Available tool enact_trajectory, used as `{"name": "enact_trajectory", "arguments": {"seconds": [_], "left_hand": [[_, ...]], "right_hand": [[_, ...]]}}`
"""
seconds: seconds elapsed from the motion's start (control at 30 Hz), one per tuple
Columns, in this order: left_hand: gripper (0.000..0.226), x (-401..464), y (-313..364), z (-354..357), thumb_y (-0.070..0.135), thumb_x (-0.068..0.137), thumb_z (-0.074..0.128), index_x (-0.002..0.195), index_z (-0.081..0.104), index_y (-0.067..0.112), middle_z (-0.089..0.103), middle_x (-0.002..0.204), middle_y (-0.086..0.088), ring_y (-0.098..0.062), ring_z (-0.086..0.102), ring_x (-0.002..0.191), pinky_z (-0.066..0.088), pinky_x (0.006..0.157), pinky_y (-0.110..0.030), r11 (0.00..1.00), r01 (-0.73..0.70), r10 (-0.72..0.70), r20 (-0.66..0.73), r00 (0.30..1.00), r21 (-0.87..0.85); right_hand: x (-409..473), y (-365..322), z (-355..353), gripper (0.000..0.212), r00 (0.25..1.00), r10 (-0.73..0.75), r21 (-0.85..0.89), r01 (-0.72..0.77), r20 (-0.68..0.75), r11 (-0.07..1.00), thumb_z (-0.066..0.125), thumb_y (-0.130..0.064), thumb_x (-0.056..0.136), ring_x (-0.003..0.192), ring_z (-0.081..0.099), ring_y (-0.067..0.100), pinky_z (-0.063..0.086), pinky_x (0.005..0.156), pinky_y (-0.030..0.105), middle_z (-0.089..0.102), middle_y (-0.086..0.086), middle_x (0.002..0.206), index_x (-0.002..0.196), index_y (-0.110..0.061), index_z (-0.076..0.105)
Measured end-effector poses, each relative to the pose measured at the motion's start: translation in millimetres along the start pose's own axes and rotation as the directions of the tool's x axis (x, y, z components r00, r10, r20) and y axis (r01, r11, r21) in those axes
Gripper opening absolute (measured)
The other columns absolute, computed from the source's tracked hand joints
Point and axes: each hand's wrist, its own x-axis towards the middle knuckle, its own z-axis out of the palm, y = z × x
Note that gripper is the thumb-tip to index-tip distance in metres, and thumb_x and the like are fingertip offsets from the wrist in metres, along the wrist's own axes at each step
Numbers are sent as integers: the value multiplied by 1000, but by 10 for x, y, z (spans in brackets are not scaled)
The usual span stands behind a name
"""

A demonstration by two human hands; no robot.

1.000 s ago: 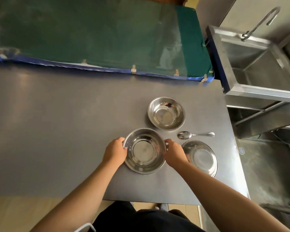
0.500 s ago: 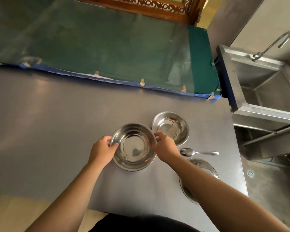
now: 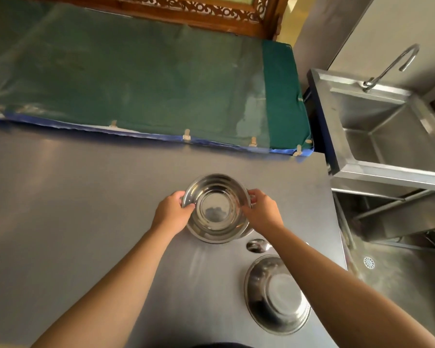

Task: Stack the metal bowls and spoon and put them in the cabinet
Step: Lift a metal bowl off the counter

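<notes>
I hold a round metal bowl by its rim, my left hand on its left side and my right hand on its right side. It sits over the second bowl, which is almost wholly hidden beneath it; whether the two touch I cannot tell. The spoon lies just below the held bowl, its handle hidden under my right forearm. A shallower metal bowl rests on the grey table near the front right edge.
A green covered surface with a blue edge borders the table's far side, with a carved wooden frame behind it. A steel sink with a tap stands to the right, beyond the table's right edge.
Both hands lifted the nearer bowl off the table and carried it away from me and to the right, over the far bowl, which is now covered. My view has tilted forward.
</notes>
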Motion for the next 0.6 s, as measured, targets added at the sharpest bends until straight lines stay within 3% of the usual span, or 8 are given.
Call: {"name": "enact_trajectory", "arguments": {"seconds": [0.2,0.4,0.5,0.6], "left_hand": [[34,200,170,371,21,85,69,119,66,20,70,98,-1,-23,65,89,45,74,-28,999,-5,2,73,997,43],[37,275,162,540,14,86,67,122,66,22,60,115,-9,-21,57,90,41,76,-28,996,1,-6,58,998,89],[43,292,135,579,11,86,64,128,63,23,54,121,-9,-22,57,88,43,77,-29,993,13,-21,67,998,115],[49,313,104,598,6,86,60,132,60,23,57,124,-8,-27,61,96,49,80,-32,993,33,-43,85,995,114]], "right_hand": [[146,355,-94,28,997,78,51,-76,-27,996,62,-29,91,74,65,12,55,66,31,64,-14,85,119,-23,62],[227,549,-27,32,990,139,48,-138,-15,989,60,-36,92,72,62,5,52,63,28,59,-21,80,123,-24,59],[275,604,25,36,990,138,37,-137,-7,990,59,-37,93,82,65,15,55,72,32,68,-8,97,125,-22,60],[312,649,79,38,990,143,19,-143,-4,990,60,-37,93,99,65,22,55,85,39,65,5,120,128,-20,60]]}}
